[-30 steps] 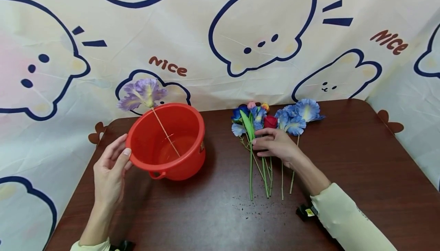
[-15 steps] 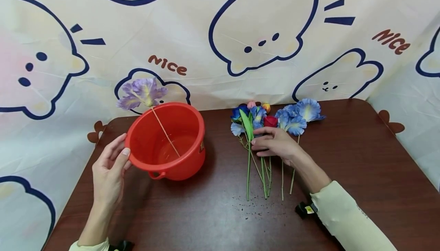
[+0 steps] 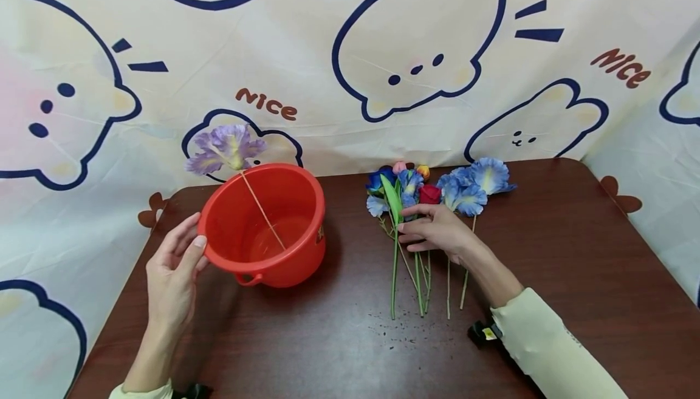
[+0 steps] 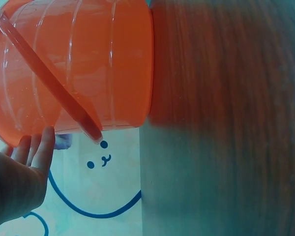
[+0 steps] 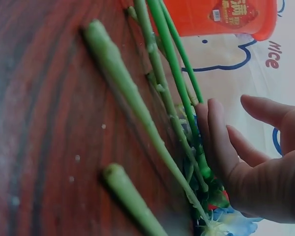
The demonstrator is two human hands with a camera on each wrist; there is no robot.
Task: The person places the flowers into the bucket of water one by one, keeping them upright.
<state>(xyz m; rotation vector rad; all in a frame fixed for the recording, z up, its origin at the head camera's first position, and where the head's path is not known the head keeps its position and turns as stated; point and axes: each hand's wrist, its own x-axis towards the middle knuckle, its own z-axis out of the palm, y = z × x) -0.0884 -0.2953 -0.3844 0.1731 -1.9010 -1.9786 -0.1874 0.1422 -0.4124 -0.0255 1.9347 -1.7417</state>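
My left hand (image 3: 174, 277) has the rim of the red bucket (image 3: 295, 268) between thumb and fingers; bucket's in the same spot as a second ago. Purple iris (image 3: 226, 147) is inside, leaning on the far rim, unchanged. My right hand (image 3: 440, 232) is loose, thumb apart, gripping nothing, fingers over the flower stems beside the red rose (image 3: 429, 194). Only delta: the green-leaved stem (image 3: 394, 265) has swung slightly left at its foot. Blue irises (image 3: 469, 198) haven't moved.
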